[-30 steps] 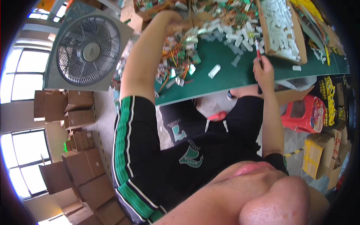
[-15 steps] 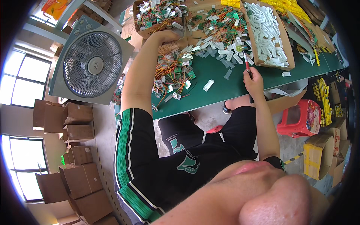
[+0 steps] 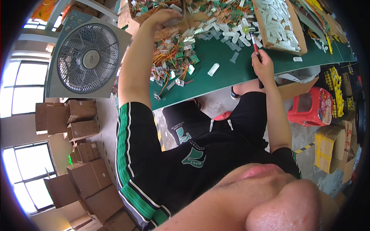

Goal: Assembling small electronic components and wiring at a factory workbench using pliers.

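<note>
My right hand (image 3: 263, 65) is wrapped round the red and black handle of a small mallet (image 3: 255, 45), whose head is translucent yellow at one end. The mallet head is over loose white plastic casings (image 3: 243, 41) beside a box of them. My left arm stretches far forward, with my left hand (image 3: 166, 17) at the near right corner of a cardboard box (image 3: 141, 17) of wired circuit boards. Its fingers point right and their tips are hidden, so I cannot tell whether they grip anything. Near the table's front edge lies a single white casing (image 3: 213, 69).
Wired circuit boards (image 3: 175, 57) lie heaped on the green table (image 3: 216, 86). A carton of white casings (image 3: 283, 29) stands at the right. A grey box fan (image 3: 91, 59) is at the left. Below right are a red stool (image 3: 310, 107) and an open carton (image 3: 329, 150).
The view has shifted, so the table and both hands sit higher in the picture. My right hand keeps its hold on the mallet, and my left hand stays by the circuit board box.
</note>
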A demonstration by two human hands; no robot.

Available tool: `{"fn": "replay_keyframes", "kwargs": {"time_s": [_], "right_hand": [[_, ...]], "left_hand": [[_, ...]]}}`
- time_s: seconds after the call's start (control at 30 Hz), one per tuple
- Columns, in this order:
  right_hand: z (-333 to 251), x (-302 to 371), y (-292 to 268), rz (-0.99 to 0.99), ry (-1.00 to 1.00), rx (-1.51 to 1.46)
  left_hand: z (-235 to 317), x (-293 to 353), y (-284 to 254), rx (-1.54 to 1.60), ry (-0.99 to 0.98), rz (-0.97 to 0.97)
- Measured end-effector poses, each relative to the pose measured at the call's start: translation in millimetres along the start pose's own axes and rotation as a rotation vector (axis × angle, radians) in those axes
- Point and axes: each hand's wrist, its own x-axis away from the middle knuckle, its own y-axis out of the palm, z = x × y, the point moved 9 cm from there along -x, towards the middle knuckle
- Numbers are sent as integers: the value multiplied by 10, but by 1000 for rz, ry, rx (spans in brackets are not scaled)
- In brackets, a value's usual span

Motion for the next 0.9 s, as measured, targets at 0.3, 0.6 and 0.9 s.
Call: {"fn": "replay_keyframes", "kwargs": {"time_s": [0.3, 0.6, 0.9], "right_hand": [[-31, -28, 59, -16, 11, -35], [-48, 27, 120, -36, 72, -129], [-41, 23, 73, -31, 42, -108]], "left_hand": [[1278, 479, 404, -407, 142, 314], [1268, 557, 933, -1101, 114, 174], [678, 519, 190, -859, -8, 250]]}}
